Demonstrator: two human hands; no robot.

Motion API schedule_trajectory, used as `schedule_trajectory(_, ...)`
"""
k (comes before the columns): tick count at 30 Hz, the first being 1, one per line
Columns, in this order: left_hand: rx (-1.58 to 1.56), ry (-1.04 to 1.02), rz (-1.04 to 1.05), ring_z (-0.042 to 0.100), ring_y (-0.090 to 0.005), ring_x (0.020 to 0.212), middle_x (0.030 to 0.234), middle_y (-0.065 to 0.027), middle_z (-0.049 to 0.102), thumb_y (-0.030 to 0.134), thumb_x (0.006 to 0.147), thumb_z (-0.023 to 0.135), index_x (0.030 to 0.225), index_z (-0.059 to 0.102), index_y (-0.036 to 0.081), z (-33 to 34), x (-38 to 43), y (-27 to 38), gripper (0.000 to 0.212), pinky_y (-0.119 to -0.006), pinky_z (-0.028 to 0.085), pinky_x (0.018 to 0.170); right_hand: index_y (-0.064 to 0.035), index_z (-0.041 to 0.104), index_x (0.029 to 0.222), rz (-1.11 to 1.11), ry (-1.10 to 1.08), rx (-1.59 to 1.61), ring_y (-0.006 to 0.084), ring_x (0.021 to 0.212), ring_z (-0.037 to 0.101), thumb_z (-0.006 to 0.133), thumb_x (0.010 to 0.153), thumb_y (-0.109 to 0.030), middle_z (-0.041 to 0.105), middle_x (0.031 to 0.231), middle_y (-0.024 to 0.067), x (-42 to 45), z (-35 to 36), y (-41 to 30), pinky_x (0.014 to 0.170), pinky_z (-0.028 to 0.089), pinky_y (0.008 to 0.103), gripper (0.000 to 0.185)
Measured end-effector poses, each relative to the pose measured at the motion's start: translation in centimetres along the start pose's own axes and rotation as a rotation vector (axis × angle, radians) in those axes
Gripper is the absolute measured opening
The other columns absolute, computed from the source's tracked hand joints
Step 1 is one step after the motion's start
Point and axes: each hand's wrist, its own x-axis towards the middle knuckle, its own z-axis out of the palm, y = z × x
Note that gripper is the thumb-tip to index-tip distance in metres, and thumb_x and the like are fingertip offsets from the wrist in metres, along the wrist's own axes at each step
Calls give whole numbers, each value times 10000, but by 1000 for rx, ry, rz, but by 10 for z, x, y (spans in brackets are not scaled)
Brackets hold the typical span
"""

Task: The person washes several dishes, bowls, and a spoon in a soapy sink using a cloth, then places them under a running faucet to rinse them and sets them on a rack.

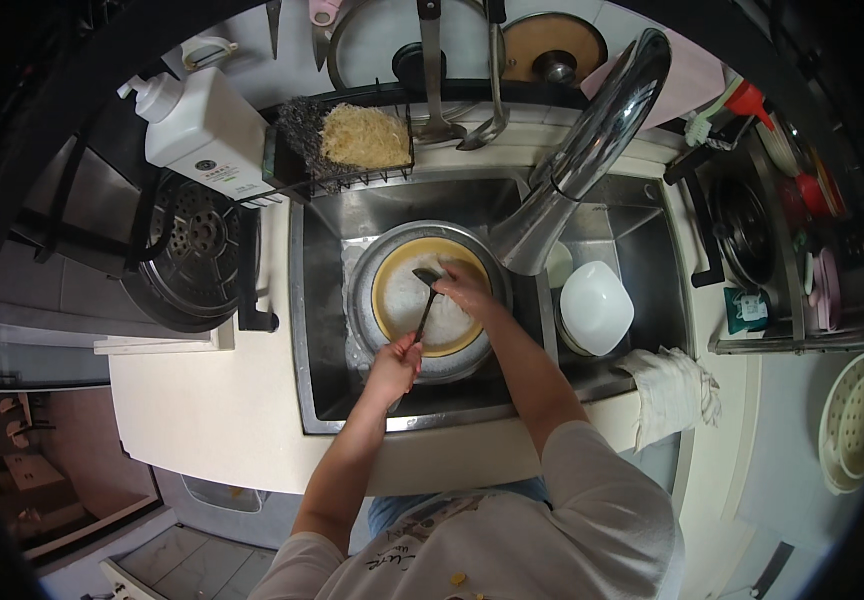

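Observation:
My left hand (396, 367) grips the handle of a dark metal spoon (427, 313), which slants up over a yellow-rimmed basin (381, 300). Close to the spoon's bowl is my right hand (468, 289), its thumb at the spoon's neck and its other fingers spread toward the basin's far side. Whether those fingers grip the spoon is unclear. Whitish, foamy water (402, 300) fills the basin. Around it is a wider grey metal basin (361, 289), standing in the left bowl of a stainless-steel sink (319, 360).
A chrome faucet (589, 157) leans over the sink divider. In the right sink bowl sits a white bowl (597, 307) on other dishes. A white cloth (668, 390) drapes over the front edge. Behind are a pump bottle (203, 135) and a wire basket holding a scrubbing pad (366, 136).

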Motion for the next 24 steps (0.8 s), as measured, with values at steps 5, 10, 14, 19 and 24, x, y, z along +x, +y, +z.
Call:
schedule_trajectory(5, 15, 14, 1, 337, -46, 357, 592, 16, 470, 63, 927, 437, 1135, 546, 32, -1, 1, -1, 237, -192, 297, 330, -7, 584, 1174, -47, 23, 22, 165, 773, 603, 671, 678, -338, 629, 839, 83, -1, 1, 3, 694, 470, 277, 602)
schedule_trajectory(10, 10, -3, -1, 339, -43, 364, 593, 20, 468, 89, 938, 443, 1142, 545, 51, 1, 4, -2, 232, -191, 291, 329, -9, 574, 1196, -23, -8, 87, 137, 753, 586, 689, 676, -318, 614, 844, 62, 9, 1, 18, 654, 456, 249, 616)
schedule_trajectory(14, 29, -4, 32, 341, -42, 368, 593, 20, 466, 101, 943, 441, 1140, 548, 58, 1, 5, -3, 228, -190, 289, 330, -9, 560, 1213, -38, -14, 126, 131, 746, 570, 701, 671, -320, 600, 851, 58, 11, 2, 22, 665, 446, 245, 642)
schedule_trajectory(19, 46, 26, 53, 340, -41, 370, 591, 21, 462, 101, 944, 441, 1144, 547, 57, 0, 4, -3, 231, -190, 287, 329, -43, 560, 1228, -20, -16, 147, 128, 760, 568, 702, 669, -333, 603, 868, 56, 7, 9, 16, 682, 445, 246, 646)
schedule_trajectory(24, 25, 27, 8, 352, -40, 443, 574, 56, 432, 130, 947, 474, 1168, 575, 73, 5, 2, 6, 249, -202, 285, 398, -51, 551, 1242, 8, -22, 133, 151, 851, 576, 696, 675, -358, 615, 958, 73, 11, 5, 26, 756, 442, 253, 661)
